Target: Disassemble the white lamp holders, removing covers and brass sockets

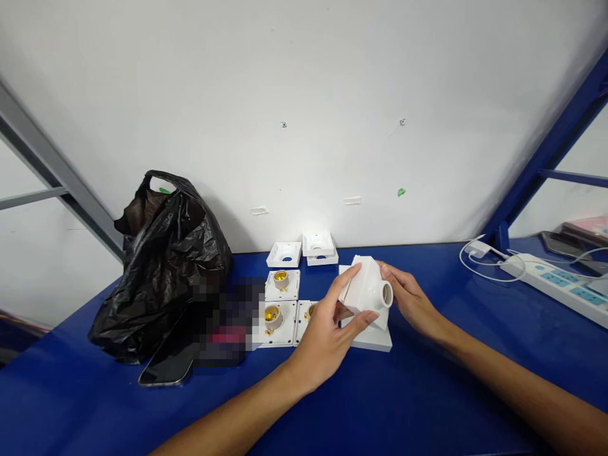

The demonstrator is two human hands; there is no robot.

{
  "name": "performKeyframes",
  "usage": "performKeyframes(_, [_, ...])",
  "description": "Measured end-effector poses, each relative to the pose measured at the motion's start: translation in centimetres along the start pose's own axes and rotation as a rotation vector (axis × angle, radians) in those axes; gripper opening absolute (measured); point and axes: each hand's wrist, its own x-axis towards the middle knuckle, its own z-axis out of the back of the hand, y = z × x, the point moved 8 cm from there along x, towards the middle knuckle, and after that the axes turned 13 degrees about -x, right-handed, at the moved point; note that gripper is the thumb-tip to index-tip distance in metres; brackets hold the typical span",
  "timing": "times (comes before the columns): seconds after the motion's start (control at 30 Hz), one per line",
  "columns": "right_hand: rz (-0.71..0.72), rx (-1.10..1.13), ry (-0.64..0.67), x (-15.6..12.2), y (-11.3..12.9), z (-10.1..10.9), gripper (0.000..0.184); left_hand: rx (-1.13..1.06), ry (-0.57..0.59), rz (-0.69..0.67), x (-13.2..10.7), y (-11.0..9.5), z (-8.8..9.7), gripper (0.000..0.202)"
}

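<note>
Between my two hands is a white square lamp holder, tilted so its round socket mouth points to the right. My left hand grips it from the left, thumb below and fingers along its side. On the far right side, the fingers of my right hand press against it. Beneath it lies a white flat square piece, partly covered. Left of my hands, white base plates with brass-coloured sockets lie on the table; my left hand hides part of one.
White square covers with round holes sit near the wall, some stacked. A black plastic bag and a phone are on the left of the blue table. At right lies a power strip with a white cable.
</note>
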Motion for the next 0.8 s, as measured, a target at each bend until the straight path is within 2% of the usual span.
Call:
performKeyframes(0.13, [-0.044, 0.001, -0.034, 0.0, 0.1, 0.4, 0.049, -0.080, 0.000, 0.033, 0.2, 0.3, 0.1, 0.076])
performKeyframes(0.23, [-0.052, -0.032, -0.045, -0.1, 0.6, 0.5, 0.046, -0.126, -0.048, 0.013, 0.4, 0.2, 0.4, 0.074])
performKeyframes(0.47, [0.009, -0.028, -0.087, -0.2, 1.7, 0.7, 0.044, -0.049, -0.067, 0.023, 0.2, 0.0, 0.4, 0.071])
performKeyframes(0.63, [-0.015, 0.000, -0.093, 0.1, 1.2, 0.8, 0.043, -0.118, -0.087, 0.059, 0.0, 0.4, 0.3, 0.081])
performKeyframes(0.8, [-0.059, 0.048, -0.098, 0.2, 0.8, 1.1, 0.049, -0.158, -0.048, 0.041, 0.2, 0.3, 0.0, 0.061])
